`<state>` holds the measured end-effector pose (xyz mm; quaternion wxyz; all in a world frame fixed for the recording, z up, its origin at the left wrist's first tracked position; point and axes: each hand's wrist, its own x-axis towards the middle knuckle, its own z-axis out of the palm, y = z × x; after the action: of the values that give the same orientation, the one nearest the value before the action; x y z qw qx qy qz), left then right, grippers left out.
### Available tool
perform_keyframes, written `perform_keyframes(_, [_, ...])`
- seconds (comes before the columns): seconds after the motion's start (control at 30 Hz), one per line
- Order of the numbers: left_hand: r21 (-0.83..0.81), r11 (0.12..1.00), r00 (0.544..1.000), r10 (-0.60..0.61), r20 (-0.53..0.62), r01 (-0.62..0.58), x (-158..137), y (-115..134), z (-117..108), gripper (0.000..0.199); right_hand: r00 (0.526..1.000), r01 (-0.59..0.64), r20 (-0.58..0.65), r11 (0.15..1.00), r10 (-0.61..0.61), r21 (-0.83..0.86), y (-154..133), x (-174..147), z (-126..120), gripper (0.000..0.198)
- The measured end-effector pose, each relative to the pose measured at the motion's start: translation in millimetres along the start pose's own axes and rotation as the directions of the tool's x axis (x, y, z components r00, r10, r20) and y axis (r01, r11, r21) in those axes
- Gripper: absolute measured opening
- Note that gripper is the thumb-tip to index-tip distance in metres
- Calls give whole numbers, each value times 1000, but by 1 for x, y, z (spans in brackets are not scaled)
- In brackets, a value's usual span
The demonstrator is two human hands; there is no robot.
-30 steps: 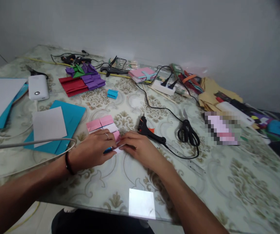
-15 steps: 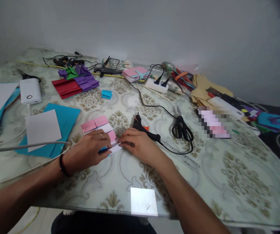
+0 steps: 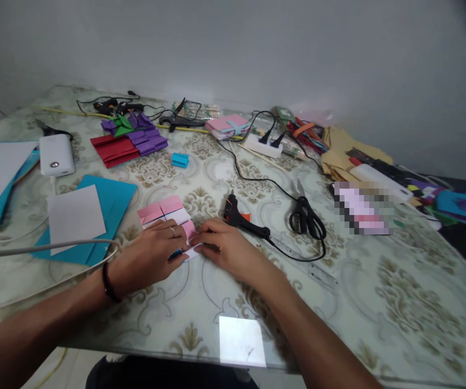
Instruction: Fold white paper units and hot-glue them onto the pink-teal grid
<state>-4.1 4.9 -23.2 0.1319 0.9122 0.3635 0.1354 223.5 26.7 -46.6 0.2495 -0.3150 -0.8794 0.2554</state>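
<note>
Your left hand [image 3: 147,259] and right hand [image 3: 227,249] met, fingers pressed down on a small folded pink-and-white paper piece [image 3: 190,247] flat on the near middle of the patterned glass-topped desk [image 3: 378,302]. Blue showed beneath it. Your fingers hid most of the folds. No writing was readable; an item to the right [image 3: 362,208] was blurred out.

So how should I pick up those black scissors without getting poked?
Take the black scissors by the looped handles at the near end, coming from your side of the patterned table. They lie flat, the silver blades pointing away toward the wall.
</note>
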Motion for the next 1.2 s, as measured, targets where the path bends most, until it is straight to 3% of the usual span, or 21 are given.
perform_keyframes(0.2, [82,997,1000,-5,-20,6,-1,2,4,3,999,-28,-27,1000,28,4,-1,2,10,16])
perform_keyframes(0.43, [112,993,999,-35,-4,35,-1,5,7,5,994,-106,-32,994,106,21,2,0,5,25])
perform_keyframes(0.8, [126,992,996,9,-87,2,-4,7,6,37,985,-173,-18,984,174,40,-4,-1,4,25])
perform_keyframes(0.93, [24,995,962,-90,-257,99,-3,2,-1,48,970,-240,-18,965,243,105,-11,-2,2,31])
perform_keyframes(1.07, [35,950,879,-272,-392,310,-1,-18,-4,35,927,-373,-8,924,375,79,-18,-1,1,36])
perform_keyframes(1.13, [76,909,847,-348,-402,409,0,-29,-3,38,915,-403,9,911,404,86,-20,0,0,35])
perform_keyframes(1.2, [70,913,855,-348,-385,403,1,-34,-4,34,915,-403,25,908,403,112,-20,1,-3,33])
